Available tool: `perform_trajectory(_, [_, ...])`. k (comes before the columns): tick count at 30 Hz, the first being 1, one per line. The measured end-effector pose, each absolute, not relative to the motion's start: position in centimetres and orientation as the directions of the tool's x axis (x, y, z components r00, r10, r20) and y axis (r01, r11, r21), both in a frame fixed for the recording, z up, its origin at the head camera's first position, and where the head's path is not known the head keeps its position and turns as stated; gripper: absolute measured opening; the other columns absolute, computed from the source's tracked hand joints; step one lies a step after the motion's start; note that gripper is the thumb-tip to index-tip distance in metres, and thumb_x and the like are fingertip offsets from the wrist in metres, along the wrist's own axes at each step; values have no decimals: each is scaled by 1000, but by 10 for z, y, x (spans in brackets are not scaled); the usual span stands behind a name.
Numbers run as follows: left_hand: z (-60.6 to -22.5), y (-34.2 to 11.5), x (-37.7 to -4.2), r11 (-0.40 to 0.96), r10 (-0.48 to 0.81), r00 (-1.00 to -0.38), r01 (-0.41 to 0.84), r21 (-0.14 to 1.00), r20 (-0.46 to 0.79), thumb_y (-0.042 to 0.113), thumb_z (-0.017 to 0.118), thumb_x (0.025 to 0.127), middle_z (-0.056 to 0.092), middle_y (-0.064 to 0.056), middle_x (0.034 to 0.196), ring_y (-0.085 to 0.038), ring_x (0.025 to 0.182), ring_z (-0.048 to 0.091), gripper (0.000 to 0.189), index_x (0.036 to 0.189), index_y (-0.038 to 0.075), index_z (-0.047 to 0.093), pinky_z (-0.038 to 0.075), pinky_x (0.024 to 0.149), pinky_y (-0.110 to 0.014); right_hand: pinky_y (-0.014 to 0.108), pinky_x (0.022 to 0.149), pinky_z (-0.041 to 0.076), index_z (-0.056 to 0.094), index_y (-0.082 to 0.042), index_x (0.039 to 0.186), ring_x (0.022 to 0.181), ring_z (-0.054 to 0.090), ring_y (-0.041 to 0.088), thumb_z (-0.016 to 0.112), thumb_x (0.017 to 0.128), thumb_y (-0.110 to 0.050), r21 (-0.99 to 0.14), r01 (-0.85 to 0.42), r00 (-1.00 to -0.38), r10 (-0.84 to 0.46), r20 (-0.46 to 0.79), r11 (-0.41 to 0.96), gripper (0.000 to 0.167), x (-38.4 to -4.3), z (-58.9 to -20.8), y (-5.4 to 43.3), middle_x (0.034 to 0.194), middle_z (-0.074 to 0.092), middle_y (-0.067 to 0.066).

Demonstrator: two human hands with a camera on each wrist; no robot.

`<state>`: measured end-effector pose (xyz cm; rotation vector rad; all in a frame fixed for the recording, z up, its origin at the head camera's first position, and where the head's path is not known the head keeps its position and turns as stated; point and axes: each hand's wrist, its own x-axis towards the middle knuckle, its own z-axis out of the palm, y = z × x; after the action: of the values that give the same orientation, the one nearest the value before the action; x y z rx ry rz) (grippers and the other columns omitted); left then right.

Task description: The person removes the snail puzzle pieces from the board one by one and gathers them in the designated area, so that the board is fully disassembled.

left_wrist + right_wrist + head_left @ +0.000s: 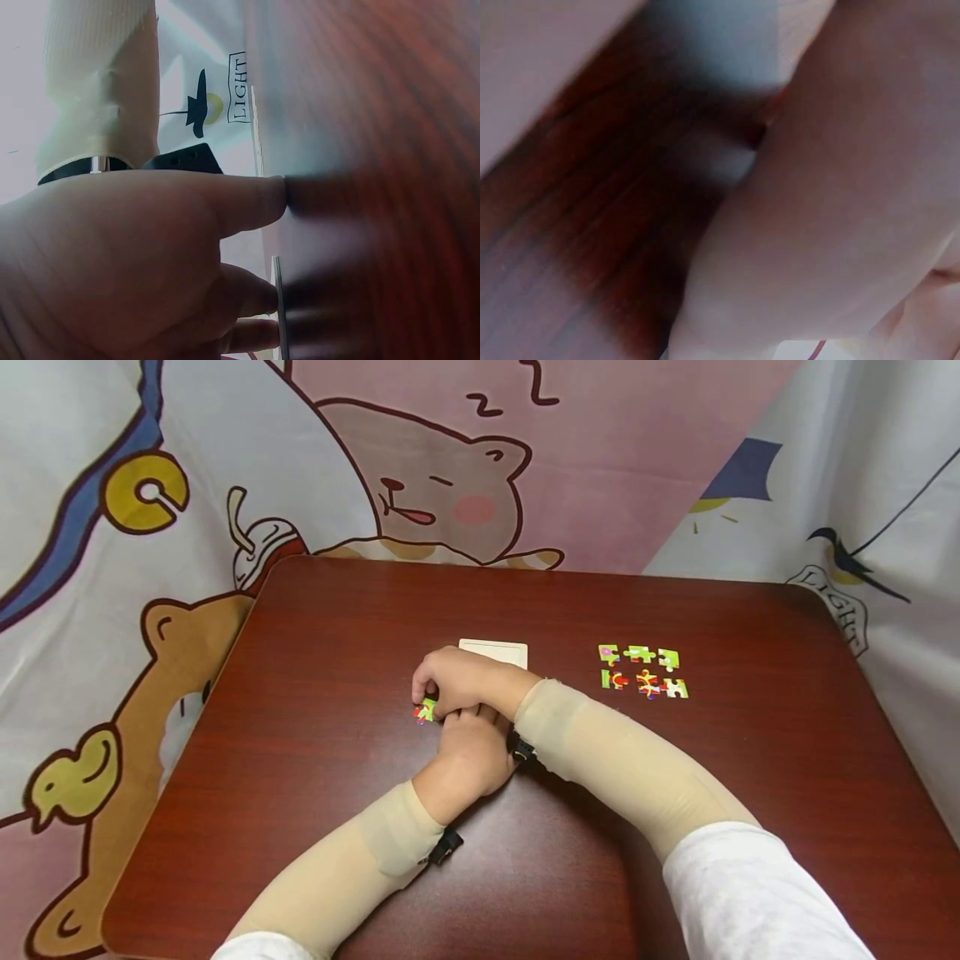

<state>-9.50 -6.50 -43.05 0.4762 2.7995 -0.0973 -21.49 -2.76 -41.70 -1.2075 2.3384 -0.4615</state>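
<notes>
My right hand (465, 681) reaches across above my left and pinches a small green and red jigsaw puzzle piece (425, 711) between thumb and fingertips. Below it, my left hand (476, 750) lies low over the table, its fingers partly covered by the right hand. A pale, thin rectangular board (495, 649) shows behind the right hand, which hides its near part. In the left wrist view, the left thumb (255, 202) meets the tabletop and two fingertips are at the edge of a thin flat board (280, 300). The right wrist view is mostly blurred hand.
To the right, several green and red puzzle pieces (643, 670) lie in two rows on the dark red-brown table (360, 627). A cartoon-printed curtain (442, 460) hangs along the table's far and side edges. My right forearm (637, 760) spans the table's middle.
</notes>
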Motion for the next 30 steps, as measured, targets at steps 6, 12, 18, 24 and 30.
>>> perform_trajectory(6, [-429, -64, -95, 941, 317, -902, 338, -24, -293, 55, 63, 100, 41, -6, 162, -30, 147, 39, 70, 158, 19, 51, 39, 112, -51, 25, 78, 51, 80, -18, 92, 87, 63, 12, 91, 78, -13, -480, -630, -550, -787, -280, 610, 19, -214, -414, -26, 88, 71, -5])
perform_trajectory(12, [-431, -64, -95, 939, 319, -902, 343, -35, -292, 56, 63, 100, 43, -6, 160, -30, 147, 40, 71, 159, 18, 51, 39, 112, -50, 25, 75, 51, 77, -16, 90, 82, 63, 10, 91, 77, -13, -483, -621, -555, -782, -284, 617, 19, -212, -412, -25, 82, 71, -7])
perform_trajectory(18, [-429, -63, -95, 936, 323, -899, 350, -44, -297, 56, 62, 100, 44, -5, 160, -30, 145, 42, 71, 159, 19, 51, 40, 111, -50, 24, 77, 51, 79, -13, 106, 79, 64, 9, 91, 79, -9, -511, -606, -555, -785, -276, 609, 30, -211, -411, -23, 84, 73, -3])
perform_trajectory(24, [-430, -63, -95, 936, 324, -899, 351, -42, -295, 58, 62, 100, 45, -4, 159, -30, 144, 43, 71, 159, 19, 51, 41, 111, -50, 25, 78, 52, 80, -15, 100, 83, 65, 9, 94, 78, -13, -485, -586, -591, -752, -292, 649, 26, -210, -413, -23, 85, 73, -5])
perform_trajectory(30, [-431, -63, -95, 935, 323, -899, 351, -47, -295, 58, 62, 100, 45, -4, 159, -29, 144, 44, 71, 158, 19, 51, 41, 110, -51, 26, 79, 51, 77, -20, 82, 85, 64, 12, 93, 79, -17, -442, -585, -613, -727, -308, 680, 17, -208, -412, -23, 81, 71, -9])
